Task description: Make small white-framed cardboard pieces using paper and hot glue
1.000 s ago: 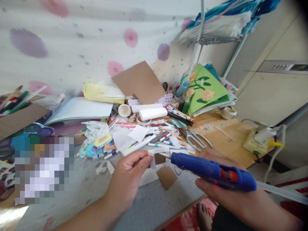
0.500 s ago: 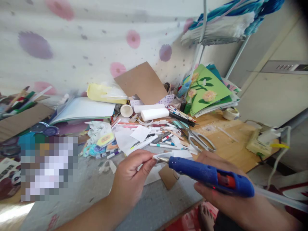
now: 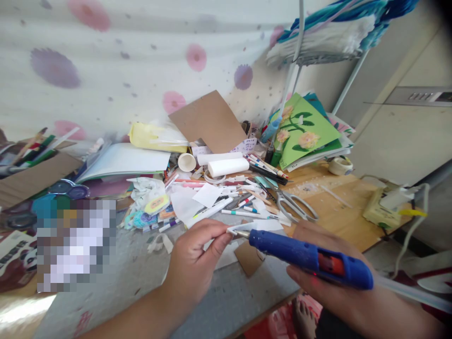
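Observation:
My left hand (image 3: pixel 196 256) pinches a small folded piece of white paper (image 3: pixel 234 230) between thumb and fingertips, above the grey mat. My right hand (image 3: pixel 339 287) is wrapped round a blue hot glue gun (image 3: pixel 307 256), whose metal nozzle points left and meets the paper at my left fingertips. A clear glue stick (image 3: pixel 413 293) runs out of the back of the gun, and a small red light glows on its side. Just beyond and beneath the hands lie white paper scraps (image 3: pixel 228 256) and a brown cardboard piece (image 3: pixel 249 259).
Markers and scraps heap up behind the hands, with grey-handled scissors (image 3: pixel 294 207) at their right. A paper cup (image 3: pixel 186 162), white rolls (image 3: pixel 229 166) and a brown board (image 3: pixel 213 122) stand further back. At the right edge sits a power strip (image 3: pixel 383 209) with a cable.
Hands, paper and glue gun keep nearly the same pose, with the nozzle still at the paper. The whole view has shifted very slightly.

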Motion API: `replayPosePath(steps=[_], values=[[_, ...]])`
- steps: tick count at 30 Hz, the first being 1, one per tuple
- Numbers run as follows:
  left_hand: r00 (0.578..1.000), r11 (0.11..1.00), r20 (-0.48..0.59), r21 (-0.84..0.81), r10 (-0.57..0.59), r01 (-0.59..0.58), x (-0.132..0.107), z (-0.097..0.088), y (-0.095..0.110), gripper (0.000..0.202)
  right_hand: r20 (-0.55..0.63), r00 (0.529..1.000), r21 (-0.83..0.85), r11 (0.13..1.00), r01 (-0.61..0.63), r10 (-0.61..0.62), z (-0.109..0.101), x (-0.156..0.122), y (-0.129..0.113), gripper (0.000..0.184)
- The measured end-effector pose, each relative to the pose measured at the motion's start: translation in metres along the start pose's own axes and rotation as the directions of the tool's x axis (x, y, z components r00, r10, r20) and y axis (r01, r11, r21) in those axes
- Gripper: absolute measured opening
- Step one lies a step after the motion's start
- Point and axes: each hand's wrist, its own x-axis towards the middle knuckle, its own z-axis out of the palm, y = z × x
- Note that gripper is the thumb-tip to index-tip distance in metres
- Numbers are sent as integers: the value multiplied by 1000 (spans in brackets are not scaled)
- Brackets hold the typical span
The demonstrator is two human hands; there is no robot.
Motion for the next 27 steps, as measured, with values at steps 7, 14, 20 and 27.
replayPosePath(steps=[7,14,20,27], values=[[1000,1000,1,-1,-13,13,-2,0,0,11,32,999,-22,999,34,-34,-3,-1,2,15],[997,997,9,5,-82,82,0,0,2,11,52,999,-24,1000,-1,2,-7,-2,4,13],[988,988,-3,-2,-151,151,-1,2,2,13,-6,1000,-16,1000,11,-11,-8,-2,6,5],[983,983,22,-1,-181,181,0,2,3,15,9,1000,66,998,-1,0,-3,1,1,8]])
